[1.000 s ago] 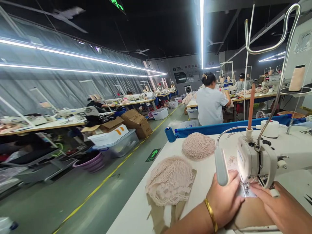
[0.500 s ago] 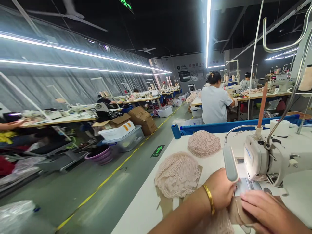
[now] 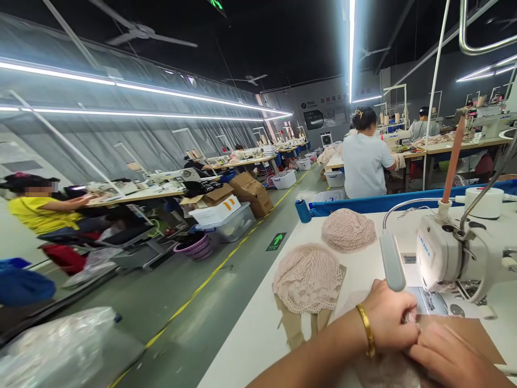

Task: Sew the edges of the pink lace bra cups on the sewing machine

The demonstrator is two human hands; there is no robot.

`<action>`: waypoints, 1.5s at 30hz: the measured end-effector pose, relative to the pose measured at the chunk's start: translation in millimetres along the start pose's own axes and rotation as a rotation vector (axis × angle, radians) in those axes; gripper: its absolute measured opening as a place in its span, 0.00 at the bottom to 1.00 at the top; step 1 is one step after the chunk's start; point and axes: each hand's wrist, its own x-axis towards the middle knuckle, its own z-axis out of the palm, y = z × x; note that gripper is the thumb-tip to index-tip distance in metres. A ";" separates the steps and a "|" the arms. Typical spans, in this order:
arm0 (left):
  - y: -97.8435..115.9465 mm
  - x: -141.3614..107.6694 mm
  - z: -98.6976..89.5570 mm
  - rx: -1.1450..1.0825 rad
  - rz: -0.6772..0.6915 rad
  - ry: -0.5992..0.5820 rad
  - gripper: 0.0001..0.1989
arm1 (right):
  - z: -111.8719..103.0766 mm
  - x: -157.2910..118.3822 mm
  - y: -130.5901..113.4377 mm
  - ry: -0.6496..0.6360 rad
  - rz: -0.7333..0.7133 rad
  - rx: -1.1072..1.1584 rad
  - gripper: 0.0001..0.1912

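Note:
My left hand (image 3: 390, 318), with a gold bangle on its wrist, is closed on a bunched edge of pale pink lace fabric (image 3: 410, 317) in front of the sewing machine (image 3: 438, 253). Against it, my right hand (image 3: 448, 350) is closed with fingers curled at the same lace; its fingertips are partly hidden. More lace hangs blurred below both hands. A brown flat piece (image 3: 472, 334) lies beside the right hand, near the metal needle plate (image 3: 434, 303). To the left on the white table (image 3: 242, 350) sit two lace-covered cups, a nearer one (image 3: 307, 277) and a farther one (image 3: 348, 230).
A blue thread spool (image 3: 302, 210) stands at the table's far left corner, beside a blue cloth trough (image 3: 363, 202). A grey lamp head (image 3: 392, 261) hangs just above my left hand. Co-workers sit ahead (image 3: 365, 156) and left (image 3: 44, 213). Boxes (image 3: 250, 194) line the aisle.
My hands have come together in front of the needle plate, the right hand's fingers curling from a flatter pose. The lace is now gathered between them. The view has turned left.

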 end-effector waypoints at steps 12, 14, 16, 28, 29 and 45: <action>-0.9 -4.0 5.1 -0.611 -0.200 0.119 0.06 | -29.7 -10.6 3.2 -0.122 0.482 0.347 0.11; -0.1 -1.3 8.2 -0.690 -0.253 0.100 0.12 | -25.2 -11.9 3.7 -0.129 0.589 0.365 0.18; -0.3 0.9 12.7 -0.732 -0.286 0.096 0.18 | -20.6 -12.9 2.9 -0.086 0.699 0.355 0.20; -12.0 3.9 32.5 -0.706 -0.312 0.076 0.16 | -23.5 -6.6 -3.6 0.043 0.918 0.414 0.14; -10.9 4.2 33.0 -0.710 -0.292 0.088 0.15 | -22.0 -6.9 -3.1 0.057 0.901 0.402 0.13; -10.1 4.0 48.6 -0.462 0.150 0.387 0.07 | -5.4 -10.5 -3.9 0.264 0.750 0.182 0.08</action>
